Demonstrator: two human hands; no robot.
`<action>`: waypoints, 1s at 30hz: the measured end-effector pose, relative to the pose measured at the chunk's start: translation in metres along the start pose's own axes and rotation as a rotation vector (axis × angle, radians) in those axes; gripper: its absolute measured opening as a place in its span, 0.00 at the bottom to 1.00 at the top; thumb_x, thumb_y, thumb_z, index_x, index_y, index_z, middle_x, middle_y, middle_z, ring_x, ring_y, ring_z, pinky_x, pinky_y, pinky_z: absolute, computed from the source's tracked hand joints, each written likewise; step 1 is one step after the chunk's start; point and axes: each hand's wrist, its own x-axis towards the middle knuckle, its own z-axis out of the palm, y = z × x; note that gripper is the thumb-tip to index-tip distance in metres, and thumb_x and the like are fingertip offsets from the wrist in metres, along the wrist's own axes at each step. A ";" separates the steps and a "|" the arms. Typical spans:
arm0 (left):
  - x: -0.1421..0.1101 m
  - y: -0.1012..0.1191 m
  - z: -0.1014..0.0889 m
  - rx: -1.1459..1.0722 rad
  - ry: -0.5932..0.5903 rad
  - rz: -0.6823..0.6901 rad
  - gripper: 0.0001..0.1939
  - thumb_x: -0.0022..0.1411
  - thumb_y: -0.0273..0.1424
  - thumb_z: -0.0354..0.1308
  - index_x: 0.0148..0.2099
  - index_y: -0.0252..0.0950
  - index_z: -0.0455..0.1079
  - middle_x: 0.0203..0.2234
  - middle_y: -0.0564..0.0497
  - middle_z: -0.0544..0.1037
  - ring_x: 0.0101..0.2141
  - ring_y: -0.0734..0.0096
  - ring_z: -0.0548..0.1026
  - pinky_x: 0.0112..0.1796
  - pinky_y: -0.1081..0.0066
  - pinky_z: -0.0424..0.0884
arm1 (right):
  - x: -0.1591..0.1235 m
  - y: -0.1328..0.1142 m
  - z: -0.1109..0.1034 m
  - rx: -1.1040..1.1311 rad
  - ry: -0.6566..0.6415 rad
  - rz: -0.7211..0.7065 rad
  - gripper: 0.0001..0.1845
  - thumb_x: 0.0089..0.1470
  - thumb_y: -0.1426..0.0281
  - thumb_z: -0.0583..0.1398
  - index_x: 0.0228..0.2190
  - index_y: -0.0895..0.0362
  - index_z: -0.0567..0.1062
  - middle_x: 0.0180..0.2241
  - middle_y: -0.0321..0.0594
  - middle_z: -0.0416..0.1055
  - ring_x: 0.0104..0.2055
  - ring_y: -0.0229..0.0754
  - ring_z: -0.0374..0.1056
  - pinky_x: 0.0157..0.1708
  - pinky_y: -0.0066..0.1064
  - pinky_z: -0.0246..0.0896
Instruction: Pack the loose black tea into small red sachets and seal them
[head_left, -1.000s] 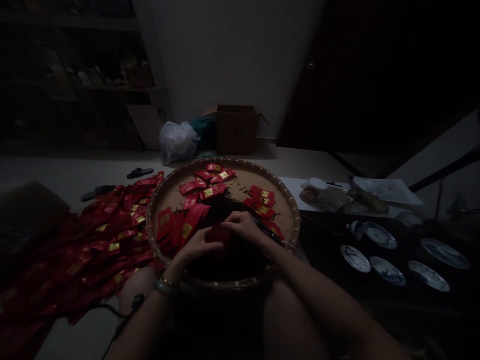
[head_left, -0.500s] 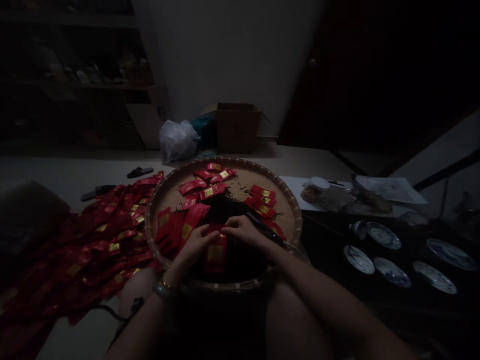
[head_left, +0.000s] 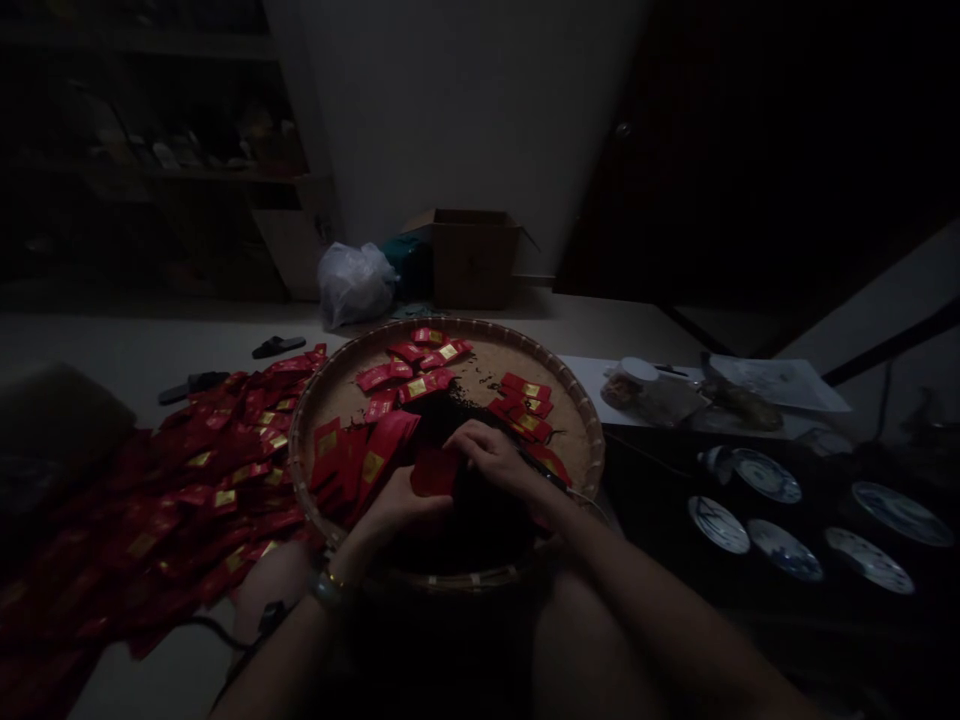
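Note:
A small red packet [head_left: 433,472] is held over the wide round woven bamboo tray [head_left: 517,365]. My left hand [head_left: 401,500] grips its lower left part, thumb across the front. The curled fingers of my right hand [head_left: 491,455] close at its upper right edge; their tips are partly hidden. Beneath and around the hands lies a dark heap of loose dry leaves that look like tea [head_left: 442,412]. Several red packets with gold labels [head_left: 426,385] rest in the tray at left and back. More flat ones [head_left: 529,405] lie at right, beside a dark corded tool [head_left: 551,470] half hidden by my right wrist.
A large pile of red packets [head_left: 225,470] spreads over the floor at left, near dark slippers [head_left: 277,346]. Behind the tray stand a white plastic bag [head_left: 356,285] and an open cardboard box [head_left: 474,260]. At right, a dark table holds blue-and-white dishes [head_left: 784,548] and a clear jar [head_left: 630,380].
The packet has tilted up and its gold label no longer shows. My left hand has moved down and right onto its lower part; my right hand has shifted slightly, fingers more curled.

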 end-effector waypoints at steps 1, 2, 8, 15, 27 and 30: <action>0.000 -0.001 0.000 0.033 -0.019 0.022 0.19 0.38 0.35 0.69 0.33 0.29 0.71 0.22 0.54 0.74 0.25 0.73 0.69 0.29 0.73 0.67 | -0.001 -0.002 -0.004 -0.041 -0.054 -0.029 0.13 0.57 0.68 0.54 0.33 0.60 0.78 0.35 0.43 0.73 0.36 0.39 0.68 0.37 0.30 0.64; -0.001 -0.002 0.001 0.071 -0.046 0.044 0.19 0.38 0.34 0.68 0.33 0.29 0.70 0.21 0.55 0.73 0.24 0.74 0.68 0.29 0.74 0.66 | -0.002 -0.005 -0.009 -0.072 -0.130 -0.038 0.12 0.57 0.70 0.55 0.33 0.60 0.78 0.36 0.43 0.73 0.38 0.40 0.68 0.40 0.30 0.63; -0.008 -0.008 0.005 0.290 -0.197 0.179 0.15 0.42 0.31 0.64 0.35 0.30 0.71 0.25 0.55 0.73 0.26 0.75 0.67 0.28 0.76 0.64 | -0.013 -0.026 -0.025 -0.177 -0.611 0.066 0.16 0.50 0.72 0.59 0.42 0.57 0.78 0.36 0.35 0.77 0.37 0.39 0.70 0.36 0.25 0.61; -0.009 -0.007 0.006 0.435 -0.197 0.219 0.15 0.44 0.30 0.63 0.37 0.31 0.71 0.27 0.55 0.75 0.29 0.72 0.71 0.30 0.75 0.66 | -0.014 -0.041 -0.002 -0.690 -0.528 0.148 0.09 0.44 0.73 0.62 0.30 0.58 0.80 0.27 0.39 0.76 0.28 0.39 0.69 0.23 0.24 0.49; -0.026 0.016 -0.002 1.043 0.001 0.876 0.10 0.59 0.27 0.55 0.45 0.38 0.69 0.43 0.45 0.73 0.40 0.65 0.73 0.38 0.67 0.73 | -0.012 -0.037 0.005 -0.678 -0.537 0.182 0.08 0.46 0.73 0.61 0.29 0.61 0.80 0.26 0.43 0.76 0.27 0.39 0.68 0.21 0.24 0.45; -0.034 0.027 -0.008 1.084 -0.022 0.836 0.10 0.60 0.26 0.51 0.43 0.37 0.69 0.45 0.44 0.72 0.42 0.65 0.73 0.40 0.68 0.73 | -0.014 -0.040 0.002 -0.552 -0.489 0.164 0.07 0.46 0.70 0.62 0.26 0.60 0.80 0.22 0.38 0.74 0.24 0.36 0.65 0.20 0.23 0.45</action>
